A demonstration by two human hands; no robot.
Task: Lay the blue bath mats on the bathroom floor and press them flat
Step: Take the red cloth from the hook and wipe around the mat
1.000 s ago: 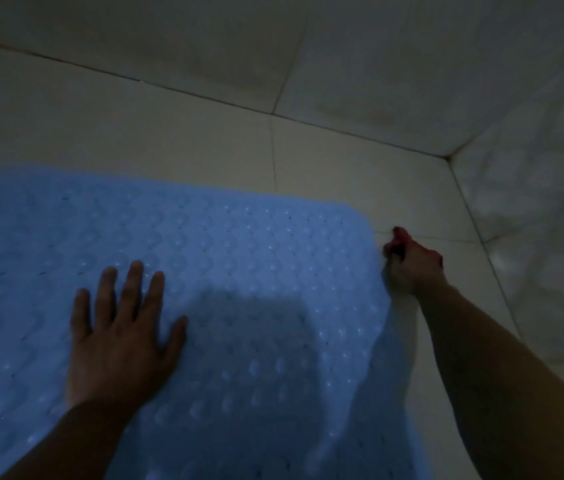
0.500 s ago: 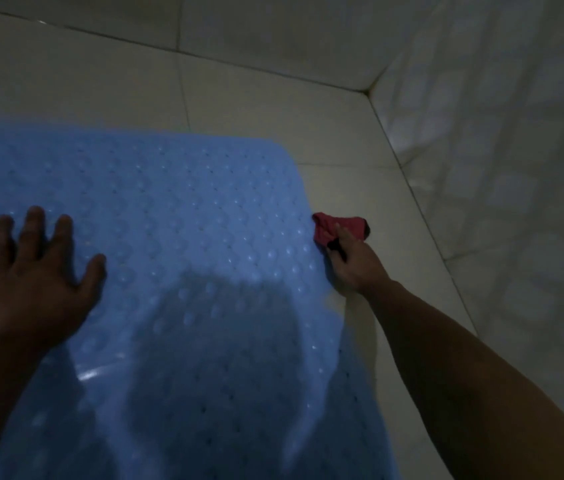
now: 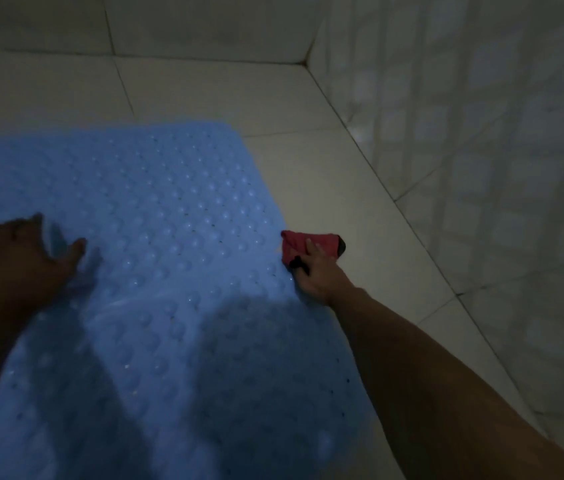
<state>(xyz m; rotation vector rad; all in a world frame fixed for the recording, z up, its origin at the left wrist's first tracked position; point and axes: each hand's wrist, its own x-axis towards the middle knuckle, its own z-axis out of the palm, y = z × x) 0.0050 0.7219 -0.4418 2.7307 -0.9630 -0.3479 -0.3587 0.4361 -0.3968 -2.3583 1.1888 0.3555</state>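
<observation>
Left hand presses bumpy blue mat (soft, rounded corner).

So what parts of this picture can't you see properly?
Head view only:
- The bumpy blue rubber bath mat runs off the left and bottom edges; its full size is cut off.
- The left hand is motion-blurred, so its fingers are unclear.
- The small red cloth is half covered by the right hand; what it is stays unclear.
- A dark shadow hides the mat's near surface.
</observation>
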